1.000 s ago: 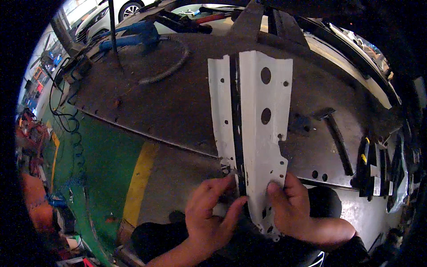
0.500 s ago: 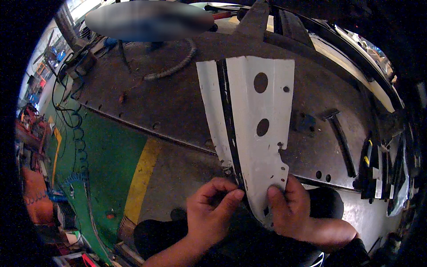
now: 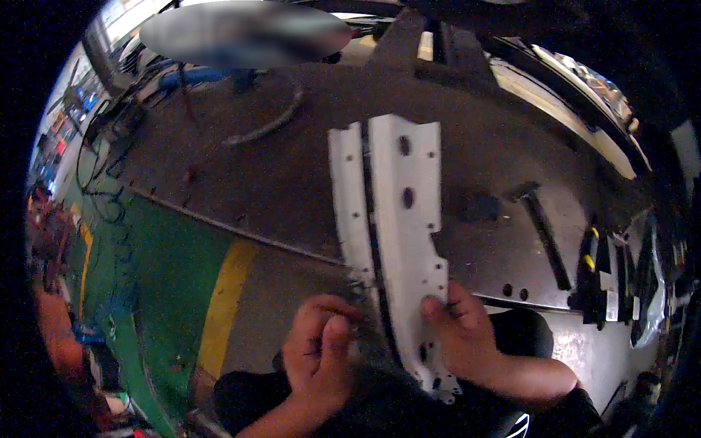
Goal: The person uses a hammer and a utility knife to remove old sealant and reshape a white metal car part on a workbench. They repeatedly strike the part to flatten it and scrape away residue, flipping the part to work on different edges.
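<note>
A long white sheet-metal panel (image 3: 405, 241) with round holes and a black strip along its length stands tilted in front of me, narrowing toward its lower end. My right hand (image 3: 464, 328) grips its lower right edge, thumb on the face and fingers behind. Left of the panel, a small gap away, is my left hand (image 3: 321, 343) with its fingers curled in and thumb raised against them. Blur hides whether anything small sits in those fingers.
Beyond the panel lies a dark metal workbench (image 3: 292, 190) carrying a hammer (image 3: 544, 233) on the right and a curved hose (image 3: 281, 120) at the back. Dark strips (image 3: 606, 277) lean at the right end. Green floor with a yellow line (image 3: 230, 306) shows at left.
The panel has turned and leaned, so its face looks narrower, and has shifted slightly left and down. My left hand has drawn away from its edge. My right hand still holds it.
</note>
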A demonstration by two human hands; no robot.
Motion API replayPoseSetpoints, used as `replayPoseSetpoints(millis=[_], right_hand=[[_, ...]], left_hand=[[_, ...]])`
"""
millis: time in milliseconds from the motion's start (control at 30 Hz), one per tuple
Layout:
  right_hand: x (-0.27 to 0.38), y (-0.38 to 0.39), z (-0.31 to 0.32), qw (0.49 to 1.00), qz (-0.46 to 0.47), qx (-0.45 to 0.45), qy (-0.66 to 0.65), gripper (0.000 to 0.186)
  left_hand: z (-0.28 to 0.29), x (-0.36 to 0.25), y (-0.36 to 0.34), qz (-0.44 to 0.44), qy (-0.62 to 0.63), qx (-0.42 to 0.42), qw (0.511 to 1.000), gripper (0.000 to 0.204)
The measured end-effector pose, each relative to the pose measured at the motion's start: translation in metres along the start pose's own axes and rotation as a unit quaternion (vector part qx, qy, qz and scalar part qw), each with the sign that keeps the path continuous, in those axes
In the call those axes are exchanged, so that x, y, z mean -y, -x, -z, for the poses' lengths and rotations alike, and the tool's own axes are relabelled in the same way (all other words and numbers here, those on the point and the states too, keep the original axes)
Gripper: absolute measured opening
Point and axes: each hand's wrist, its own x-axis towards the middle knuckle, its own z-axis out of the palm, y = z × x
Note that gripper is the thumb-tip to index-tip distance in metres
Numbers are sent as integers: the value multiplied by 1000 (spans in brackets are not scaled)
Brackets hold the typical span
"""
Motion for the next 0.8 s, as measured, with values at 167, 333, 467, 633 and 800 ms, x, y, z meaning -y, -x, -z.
replayPoseSetpoints(millis=[167, 333, 467, 633, 800], right_hand=[[-27, 12, -23, 994, 54, 5, 97, 34], [0, 23, -46, 984, 119, -17, 128, 36], [2, 26, -61, 961, 240, -47, 127, 33], [23, 35, -44, 966, 238, 68, 72, 32], [21, 44, -42, 957, 246, 136, 77, 33]], left_hand=[[-9, -3, 19, -13, -65, -64, 996, 41], [13, 3, 26, 42, -59, -94, 993, 43], [27, -6, 25, 85, 48, -125, 987, 44], [27, -39, 38, 105, -180, -99, 973, 41], [26, -59, 63, 49, -240, -169, 955, 34]])
